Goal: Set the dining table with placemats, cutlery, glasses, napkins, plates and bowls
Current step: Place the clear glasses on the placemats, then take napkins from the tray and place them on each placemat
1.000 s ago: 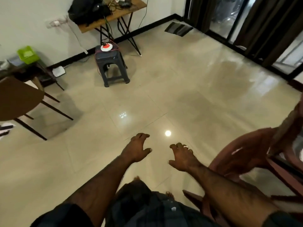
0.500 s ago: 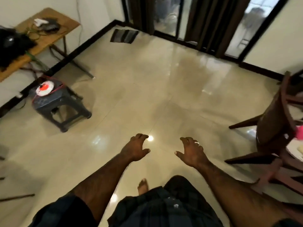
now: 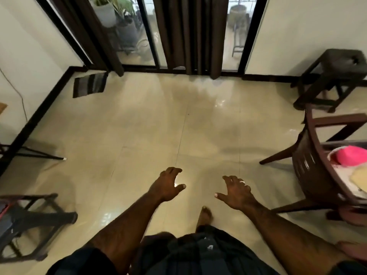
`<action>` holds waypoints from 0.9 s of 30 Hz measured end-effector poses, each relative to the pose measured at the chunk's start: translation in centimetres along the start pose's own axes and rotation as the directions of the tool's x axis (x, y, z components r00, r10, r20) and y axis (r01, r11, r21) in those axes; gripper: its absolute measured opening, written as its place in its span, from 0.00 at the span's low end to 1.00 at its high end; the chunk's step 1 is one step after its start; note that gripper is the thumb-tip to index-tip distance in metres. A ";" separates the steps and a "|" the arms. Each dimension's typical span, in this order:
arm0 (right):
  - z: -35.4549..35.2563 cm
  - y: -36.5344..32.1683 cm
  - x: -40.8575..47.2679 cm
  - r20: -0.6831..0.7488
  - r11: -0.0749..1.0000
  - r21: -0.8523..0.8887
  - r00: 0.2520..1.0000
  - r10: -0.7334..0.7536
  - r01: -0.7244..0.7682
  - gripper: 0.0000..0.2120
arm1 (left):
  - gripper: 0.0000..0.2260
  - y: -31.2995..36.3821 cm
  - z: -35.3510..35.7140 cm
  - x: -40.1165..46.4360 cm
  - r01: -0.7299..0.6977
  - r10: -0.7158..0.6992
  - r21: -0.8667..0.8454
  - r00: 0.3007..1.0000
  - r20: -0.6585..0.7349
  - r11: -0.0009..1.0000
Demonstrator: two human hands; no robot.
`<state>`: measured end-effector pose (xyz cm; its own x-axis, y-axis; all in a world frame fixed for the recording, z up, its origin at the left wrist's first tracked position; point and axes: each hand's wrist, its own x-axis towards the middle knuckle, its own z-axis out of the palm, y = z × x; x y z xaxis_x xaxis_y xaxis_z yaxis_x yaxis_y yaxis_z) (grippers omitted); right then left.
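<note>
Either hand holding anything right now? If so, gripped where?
Nothing is held. The left hand and right hand both hover over the glossy beige tiled floor, fingers loosely spread and slightly curled, touching nothing.

Glossy beige tile floor [image 3: 151,126]; dark curtains [image 3: 190,34] over glass doors; possibly stool [image 3: 335,76] right.

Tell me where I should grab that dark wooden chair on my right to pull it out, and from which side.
Grip the curved top rail of the wooden chair, coming from its back side with the right hand, which holds nothing. The backrest faces you and the open floor, so the rail looks like the nearest part fingers can wrap over; the seat seems tucked toward the table edge.
</note>
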<state>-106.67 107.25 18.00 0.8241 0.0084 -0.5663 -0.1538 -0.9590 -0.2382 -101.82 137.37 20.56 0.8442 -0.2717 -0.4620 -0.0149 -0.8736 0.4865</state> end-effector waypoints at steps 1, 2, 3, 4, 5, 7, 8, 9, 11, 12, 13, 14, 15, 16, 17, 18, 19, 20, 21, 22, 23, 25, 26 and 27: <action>-1.9 0.0 1.4 -0.001 1.000 -0.018 1.000 -0.008 0.008 0.45 | 0.31 0.9 -1.3 2.0 -0.016 0.016 -0.008 1.000 -0.018 1.000; -4.3 0.1 3.4 -0.007 1.000 -0.024 1.000 -0.014 0.014 0.46 | 0.31 1.8 -2.8 4.4 -0.028 0.027 -0.023 0.999 -0.040 0.999; -6.3 0.2 5.1 -0.022 1.000 -0.025 1.000 -0.015 0.014 0.46 | 0.31 2.6 -4.1 6.4 -0.030 0.028 -0.039 0.998 -0.058 0.999; -8.4 0.4 6.9 -0.051 1.000 -0.016 0.999 -0.011 0.010 0.46 | 0.31 3.3 -5.2 8.6 -0.038 0.035 -0.051 0.997 -0.071 0.998; -10.4 0.7 8.7 -0.085 1.000 0.001 0.996 -0.001 0.002 0.46 | 0.30 3.8 -6.2 10.8 -0.048 0.044 -0.060 0.997 -0.069 0.997; -13.7 1.5 12.3 -0.150 0.999 0.033 0.989 0.020 -0.016 0.46 | 0.31 4.3 -7.9 15.6 -0.084 0.083 -0.044 0.996 -0.035 0.995; -15.0 2.0 14.1 -0.165 0.998 0.049 0.985 0.044 -0.037 0.47 | 0.31 4.5 -8.7 18.2 -0.097 0.097 -0.033 0.995 -0.012 0.995; -16.4 2.6 16.2 -0.175 0.996 0.067 0.982 0.075 -0.065 0.47 | 0.32 4.8 -9.6 21.3 -0.114 0.114 -0.025 0.993 0.007 0.993; -18.1 3.8 19.5 -0.172 0.987 0.102 0.975 0.138 -0.122 0.48 | 0.34 5.6 -11.2 27.1 -0.159 0.159 -0.013 0.987 0.022 0.987; -18.9 4.6 21.4 -0.160 0.979 0.123 0.970 0.181 -0.162 0.48 | 0.34 6.4 -12.0 30.5 -0.186 0.186 -0.004 0.982 0.039 0.983; -19.7 5.3 23.0 -0.144 0.968 0.144 0.964 0.225 -0.205 0.48 | 0.34 7.3 -12.8 33.6 -0.210 0.209 0.010 0.976 0.064 0.978; -20.7 6.0 24.5 -0.126 0.955 0.165 0.955 0.268 -0.246 0.48 | 0.34 8.5 -13.7 36.7 -0.239 0.236 0.025 0.967 0.096 0.971; -21.6 6.5 25.8 -0.115 0.942 0.187 0.946 0.303 -0.279 0.48 | 0.34 9.8 -14.7 39.3 -0.264 0.257 0.039 0.958 0.126 0.964; -22.5 6.9 26.6 -0.113 0.930 0.208 0.937 0.332 -0.304 0.49 | 0.35 11.0 -15.4 41.4 -0.301 0.290 0.054 0.945 0.153 0.952; -23.6 7.5 27.9 -0.117 0.911 0.241 0.922 0.370 -0.335 0.49 | 0.35 12.6 -16.3 44.0 -0.347 0.328 0.075 0.924 0.197 0.935; -24.7 8.1 28.9 -0.126 0.892 0.273 0.906 0.404 -0.360 0.49 | 0.35 14.1 -17.1 46.5 -0.393 0.361 0.102 0.902 0.238 0.914; -25.9 8.8 30.0 -0.137 0.873 0.309 0.890 0.434 -0.377 0.49 | 0.35 15.9 -17.8 49.1 -0.438 0.391 0.131 0.876 0.282 0.889; -27.1 9.4 30.8 -0.150 0.853 0.346 0.874 0.462 -0.392 0.49 | 0.36 17.9 -18.5 51.5 -0.473 0.408 0.157 0.854 0.321 0.867; -27.9 9.9 31.4 -0.165 0.835 0.376 0.858 0.487 -0.401 0.49 | 0.37 19.6 -19.1 53.5 -0.504 0.425 0.179 0.837 0.345 0.845; -28.8 11.0 32.1 -0.175 0.808 0.417 0.835 0.521 -0.417 0.49 | 0.39 22.1 -19.5 55.9 -0.538 0.447 0.197 0.815 0.368 0.820; -29.5 12.0 32.8 -0.178 0.784 0.450 0.817 0.549 -0.428 0.49 | 0.42 24.2 -19.6 58.0 -0.564 0.468 0.200 0.799 0.379 0.801; -31.1 14.6 34.2 -0.160 0.733 0.509 0.787 0.596 -0.452 0.49 | 0.44 29.1 -19.2 62.2 -0.615 0.512 0.198 0.763 0.394 0.764; -31.7 15.8 34.8 -0.140 0.711 0.529 0.779 0.611 -0.463 0.50 | 0.42 30.9 -18.8 63.8 -0.632 0.523 0.199 0.749 0.406 0.749; -32.3 17.8 35.7 -0.116 0.680 0.557 0.767 0.631 -0.477 0.51 | 0.39 33.2 -18.0 65.7 -0.646 0.525 0.206 0.735 0.430 0.735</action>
<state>-62.39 81.37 19.05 0.5977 -0.6318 -0.4935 -0.8009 -0.4988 -0.3313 -37.19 97.84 19.69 0.3824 -0.8316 -0.4027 -0.6664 -0.5501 0.5032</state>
